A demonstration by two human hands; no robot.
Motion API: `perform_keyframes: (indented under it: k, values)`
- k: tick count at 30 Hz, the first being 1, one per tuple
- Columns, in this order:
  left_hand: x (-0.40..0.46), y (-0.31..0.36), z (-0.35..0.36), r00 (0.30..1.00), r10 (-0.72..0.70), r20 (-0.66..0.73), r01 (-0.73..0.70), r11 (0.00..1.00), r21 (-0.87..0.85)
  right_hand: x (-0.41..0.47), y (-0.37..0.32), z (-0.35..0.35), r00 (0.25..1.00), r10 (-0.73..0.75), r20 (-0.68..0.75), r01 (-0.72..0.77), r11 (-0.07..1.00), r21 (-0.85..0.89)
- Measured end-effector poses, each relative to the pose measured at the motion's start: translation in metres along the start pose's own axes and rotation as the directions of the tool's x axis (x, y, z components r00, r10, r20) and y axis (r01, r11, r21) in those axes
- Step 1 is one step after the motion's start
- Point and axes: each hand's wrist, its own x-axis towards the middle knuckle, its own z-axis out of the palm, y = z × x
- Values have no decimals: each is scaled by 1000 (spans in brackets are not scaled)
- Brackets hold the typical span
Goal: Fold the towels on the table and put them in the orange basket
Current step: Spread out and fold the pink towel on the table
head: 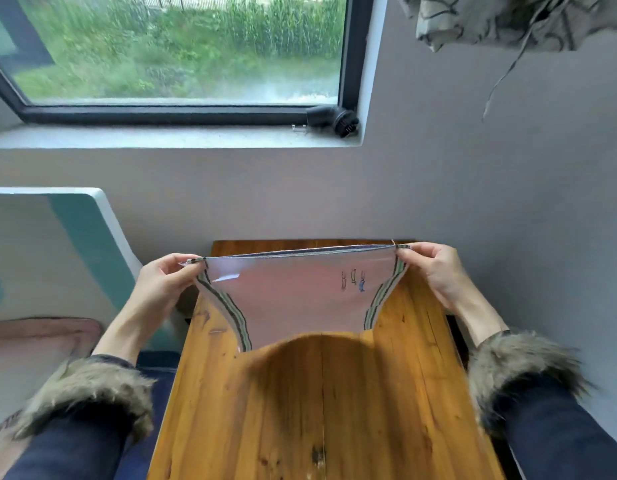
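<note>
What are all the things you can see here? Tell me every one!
towel: one, pink with striped side edges and small stitched figures, held up stretched over the far end of the table
table: one, orange-brown wood, in the middle, running up to the wall
window: one, dark frame, top left, green plants outside
black object: one, black, on the right end of the windowsill; cannot tell what it is
patterned cloth: one, grey-beige, hanging at top right
pink cushion: one, at the left, below table level
left hand: pinches the towel's top left corner
right hand: pinches the towel's top right corner
sleeves: two, dark blue with furry cuffs
</note>
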Motion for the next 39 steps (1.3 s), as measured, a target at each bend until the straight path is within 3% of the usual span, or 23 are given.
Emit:
perform_keyframes:
  k: [3, 9, 12, 17, 21, 25, 28, 33, 35, 39]
  values:
    - [-4, 13, 7, 1000, 19, -1, -19, 993, -114, -8, -12, 1, 999, 12, -35, -4, 976, 218]
    - [-6, 25, 7, 998, 52, -32, -55, 991, -124, -11, -23, 9, 994, 6, -111, 21, 969, 245]
    - [-5, 28, 0, 997, 80, -17, -80, 997, -8, -8, -23, 10, 992, -42, -119, 54, 993, 107]
    - [-17, 15, -3, 995, 78, 59, -93, 940, 327, -12, -10, 9, 999, -44, -30, 38, 984, -177]
    - [-39, -16, -1, 990, -105, 97, 50, 890, 454, -28, 14, 12, 995, 97, 39, -73, 912, -403]
    - [-54, -35, -6, 935, -306, 178, 156, 806, 571, -47, 32, 4, 928, 326, 183, -187, 829, -528]
    - [-51, -36, -5, 912, -371, 172, 175, 735, 655, -52, 32, -2, 869, 427, 251, -275, 837, -473]
    - [-34, -23, -5, 891, -372, 261, 213, 849, 484, -39, 21, -14, 807, 493, 326, -376, 854, -360]
    - [-23, -20, -4, 887, -374, 272, 241, 876, 418, -29, 22, -15, 826, 473, 307, -396, 874, -281]
    - [13, -36, 14, 937, -300, 176, 191, 868, 458, 2, 40, 1, 933, 348, 89, -311, 906, -286]
